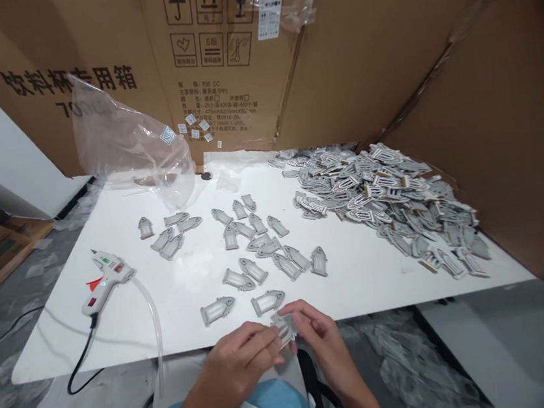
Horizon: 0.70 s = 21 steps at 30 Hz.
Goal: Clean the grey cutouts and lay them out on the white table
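Fingertips from both hands close together on one small gray arrow-shaped piece [283, 329], pinching it from either side just past the near edge of the table, with the piece tilted. The left hand [238, 365] comes in from the lower left, its fingers together and pointing right. The right hand [320, 342] comes in from the lower right, its fingers slightly spread and curled over the piece. Both forearms angle inward above a lap in blue and white clothing [275, 403].

On the white table [120, 332], about twenty-one loose gray pieces [258, 251] lie singly, spread out in front of the hands at mixed angles, some touching. Two of them sit nearest the fingers. Beyond these, at the far right, a heap of many more pieces [380, 208], too many to count, lies against a cardboard wall [485, 140].

One white glue gun [108, 281] lies on the left of the table, with a black cord [81, 363] and a long clear tube [151, 322] trailing off the edge. A clear plastic bag [127, 142] slumps at the back against a large printed carton [226, 58], and a few small paper squares [194, 126] are stuck to the carton.
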{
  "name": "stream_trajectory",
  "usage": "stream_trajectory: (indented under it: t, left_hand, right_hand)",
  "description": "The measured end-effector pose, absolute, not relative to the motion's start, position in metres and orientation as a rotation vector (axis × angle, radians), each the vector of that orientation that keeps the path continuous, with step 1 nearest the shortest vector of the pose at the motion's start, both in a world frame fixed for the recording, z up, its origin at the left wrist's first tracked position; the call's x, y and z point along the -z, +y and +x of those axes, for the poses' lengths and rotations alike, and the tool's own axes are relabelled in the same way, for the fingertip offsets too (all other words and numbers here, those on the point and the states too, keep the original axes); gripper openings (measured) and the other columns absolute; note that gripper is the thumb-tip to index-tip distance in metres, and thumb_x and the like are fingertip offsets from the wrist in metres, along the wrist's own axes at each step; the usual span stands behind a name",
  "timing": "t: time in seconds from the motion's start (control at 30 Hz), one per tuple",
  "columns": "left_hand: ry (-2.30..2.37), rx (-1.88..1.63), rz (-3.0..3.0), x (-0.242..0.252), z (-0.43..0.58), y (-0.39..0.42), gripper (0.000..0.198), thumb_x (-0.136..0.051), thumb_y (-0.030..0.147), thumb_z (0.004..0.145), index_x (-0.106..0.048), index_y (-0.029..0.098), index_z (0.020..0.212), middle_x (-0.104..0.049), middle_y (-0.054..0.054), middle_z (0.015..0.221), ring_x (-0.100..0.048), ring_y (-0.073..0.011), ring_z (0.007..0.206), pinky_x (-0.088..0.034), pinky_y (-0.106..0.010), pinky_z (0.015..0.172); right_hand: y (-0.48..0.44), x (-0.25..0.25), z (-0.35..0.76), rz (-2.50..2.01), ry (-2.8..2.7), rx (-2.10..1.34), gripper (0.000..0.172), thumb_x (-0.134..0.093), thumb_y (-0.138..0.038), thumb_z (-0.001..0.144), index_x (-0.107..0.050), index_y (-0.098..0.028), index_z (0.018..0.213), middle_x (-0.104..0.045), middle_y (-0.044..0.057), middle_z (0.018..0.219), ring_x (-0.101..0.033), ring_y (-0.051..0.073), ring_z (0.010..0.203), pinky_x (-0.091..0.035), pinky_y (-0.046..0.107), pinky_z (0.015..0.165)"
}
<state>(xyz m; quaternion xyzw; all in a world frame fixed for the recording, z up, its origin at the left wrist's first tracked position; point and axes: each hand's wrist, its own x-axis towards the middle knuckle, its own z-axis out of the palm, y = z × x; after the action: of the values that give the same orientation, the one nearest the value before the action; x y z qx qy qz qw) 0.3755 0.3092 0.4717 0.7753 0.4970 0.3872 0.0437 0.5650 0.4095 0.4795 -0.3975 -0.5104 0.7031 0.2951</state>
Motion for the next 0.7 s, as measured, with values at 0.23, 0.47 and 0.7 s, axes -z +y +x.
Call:
stream_trajectory:
  t: [0.23, 0.47, 0.7]
  left_hand:
    - [1.598, -1.009, 2.713, -0.446, 0.379, 0.330, 0.017, -0.061, 0.006, 0.105, -0.072, 0.012, 0.117, -0.081, -0.010, 0.119, -0.075, -0.0199, 0.106, -0.067, -0.035, 0.094]
    - [1.712, -1.011, 2.612, -0.450, 0.377, 0.348, 0.015, -0.066, 0.020, 0.107, -0.070, 0.015, 0.121, -0.081, -0.008, 0.113, -0.068, -0.0225, 0.095, -0.058, -0.040, 0.080]
    - [1.997, -0.796, 2.525, -0.462, 0.372, 0.344, 0.040, -0.066, 0.024, 0.107, -0.062, 0.016, 0.146, -0.073, -0.010, 0.145, -0.065, -0.0288, 0.117, -0.048, -0.047, 0.097]
  right_hand:
    - [0.429, -0.476, 0.580, -1.313, -1.677, -1.294, 0.043, -0.073, -0.063, 0.096, -0.071, -0.022, 0.083, -0.066, -0.001, 0.064, -0.053, 0.016, 0.055, -0.041, 0.027, 0.055]
    - [0.486, -0.462, 0.588, -1.391, -1.648, -0.766, 0.041, -0.064, -0.061, 0.100, -0.072, -0.021, 0.095, -0.078, 0.006, 0.082, -0.070, 0.022, 0.072, -0.054, 0.032, 0.070]
    - [0.607, -0.465, 0.581, -1.355, -1.854, -0.292, 0.034, -0.066, -0.043, 0.093, -0.072, -0.019, 0.117, -0.070, 0.016, 0.126, -0.062, 0.029, 0.108, -0.047, 0.048, 0.105]
